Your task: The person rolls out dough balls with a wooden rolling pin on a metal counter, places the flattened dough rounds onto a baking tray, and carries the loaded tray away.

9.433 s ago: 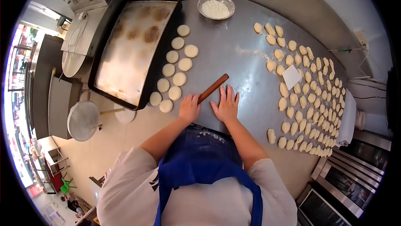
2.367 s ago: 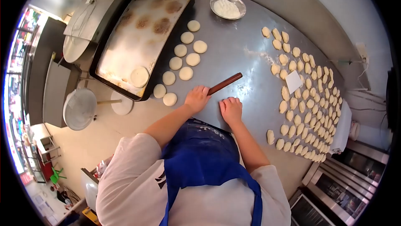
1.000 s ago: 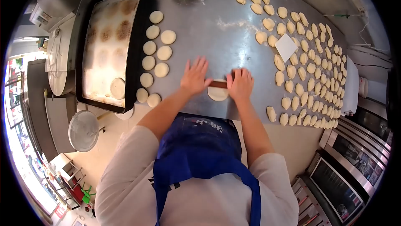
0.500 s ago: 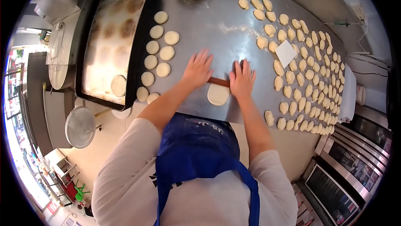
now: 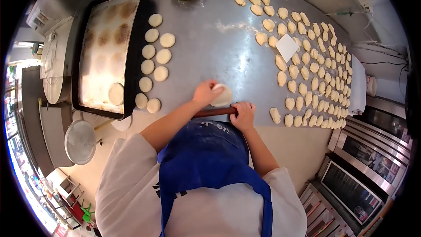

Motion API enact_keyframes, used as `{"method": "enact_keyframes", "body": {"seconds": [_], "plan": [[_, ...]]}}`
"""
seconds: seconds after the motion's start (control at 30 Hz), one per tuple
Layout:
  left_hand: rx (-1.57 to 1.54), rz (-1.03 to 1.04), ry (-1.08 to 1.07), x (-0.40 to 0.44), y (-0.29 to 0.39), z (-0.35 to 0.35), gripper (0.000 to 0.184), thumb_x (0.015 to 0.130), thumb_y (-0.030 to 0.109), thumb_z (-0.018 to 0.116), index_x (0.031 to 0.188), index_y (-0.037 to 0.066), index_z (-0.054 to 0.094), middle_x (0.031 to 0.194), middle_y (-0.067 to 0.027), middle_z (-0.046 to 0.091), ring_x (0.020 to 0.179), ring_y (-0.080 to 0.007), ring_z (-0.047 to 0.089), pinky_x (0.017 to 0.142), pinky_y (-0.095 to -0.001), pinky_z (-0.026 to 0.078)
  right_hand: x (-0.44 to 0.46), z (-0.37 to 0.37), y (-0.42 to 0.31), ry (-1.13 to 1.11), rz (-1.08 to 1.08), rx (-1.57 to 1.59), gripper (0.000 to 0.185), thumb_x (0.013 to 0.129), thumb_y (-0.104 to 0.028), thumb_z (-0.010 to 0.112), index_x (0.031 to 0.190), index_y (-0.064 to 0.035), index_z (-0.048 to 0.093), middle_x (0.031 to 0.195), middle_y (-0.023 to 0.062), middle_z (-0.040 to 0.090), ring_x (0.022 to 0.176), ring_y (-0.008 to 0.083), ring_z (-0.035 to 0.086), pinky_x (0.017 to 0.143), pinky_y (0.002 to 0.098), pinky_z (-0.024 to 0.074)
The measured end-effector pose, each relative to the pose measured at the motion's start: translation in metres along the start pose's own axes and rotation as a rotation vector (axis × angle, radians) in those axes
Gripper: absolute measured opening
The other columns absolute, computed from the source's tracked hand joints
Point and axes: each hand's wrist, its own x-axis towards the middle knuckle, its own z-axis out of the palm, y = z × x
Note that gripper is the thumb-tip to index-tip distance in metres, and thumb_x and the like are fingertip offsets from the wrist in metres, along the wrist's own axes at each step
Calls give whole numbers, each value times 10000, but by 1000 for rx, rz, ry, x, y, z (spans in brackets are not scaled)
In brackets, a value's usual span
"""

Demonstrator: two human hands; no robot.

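At a metal counter, the left grip pinches a dough round — the right grip curls around a pin.

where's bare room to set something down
On the metal table, the widest bare patch lies between the dough rounds at left and the dough pieces at right, beyond the left hand. Crowded: around the white scraper, and the near edge by the rolling pin.

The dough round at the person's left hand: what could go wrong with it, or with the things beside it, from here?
The left hand seems to grip the dough round at one side, so it might stretch or tear. The rolling pin lies near the front edge of the table; if the right hand let go, it could roll off.
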Motion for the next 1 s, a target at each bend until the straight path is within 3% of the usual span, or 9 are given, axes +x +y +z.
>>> {"method": "enact_keyframes", "body": {"seconds": [0.1,0.27,0.33,0.37,0.5,0.63,0.8,0.9,1.0], "plan": [[-276,10,157,-8,-35,-25,635,884,285,770,1393,33,487,1095,-130,685,939,-225,695,851,-364,557,3,-1,0,-68,-22,-15,212,699,-138,680,910,-144,705,962,37,674,982,266,609,972,442,387],[385,173,312,3,-38,-60,696,901,353,742,1460,42,469,1238,-164,631,1111,-309,642,968,-428,521,78,20,-33,70,-43,-44,200,718,-118,670,913,-139,707,951,32,668,984,274,604,981,458,388],[470,214,347,1,-15,-63,707,907,385,729,1463,33,470,1370,-199,580,1268,-377,564,1073,-475,463,93,34,-29,44,-42,-103,284,727,-117,675,1009,-133,705,1056,56,679,1071,276,603,1024,479,380],[695,421,466,1,-36,-57,742,906,429,715,1480,29,467,1479,-181,512,1387,-350,476,1152,-503,386,93,38,-27,31,-40,-136,326,732,-116,678,1057,-131,704,1108,68,685,1114,277,603,1045,490,375],[899,505,164,-59,-55,-57,849,897,452,700,1539,-8,390,1638,-176,348,1538,-330,287,1224,-513,259,37,30,-21,-70,-105,-152,595,829,-268,702,1379,-77,576,1472,139,552,1377,294,498,1158,556,303],[949,431,292,8,-37,-74,814,913,442,676,1533,-7,398,1624,-169,370,1533,-326,295,1233,-502,253,121,30,-30,-55,-80,-258,643,903,-448,675,1401,-58,561,1472,149,549,1400,346,460,1154,613,281],[935,562,543,65,-13,-106,780,928,444,649,1520,-8,416,1611,-151,398,1527,-319,301,1241,-503,240,183,43,-20,27,-99,-284,660,901,-440,664,1434,-72,538,1485,151,538,1421,346,443,1162,627,265],[1105,521,231,-7,-31,-78,812,906,464,677,1526,7,420,1598,-147,425,1513,-304,342,1236,-489,248,117,38,-12,-92,-156,-235,697,905,-403,656,1493,-73,480,1534,183,484,1450,351,414,1181,630,234],[886,604,90,-64,-65,-56,797,884,418,722,1518,25,442,1594,-147,432,1492,-311,380,1219,-482,283,30,29,-9,-119,-228,-167,750,856,-359,691,1506,-57,468,1568,141,468,1463,316,406,1199,600,197]]}}
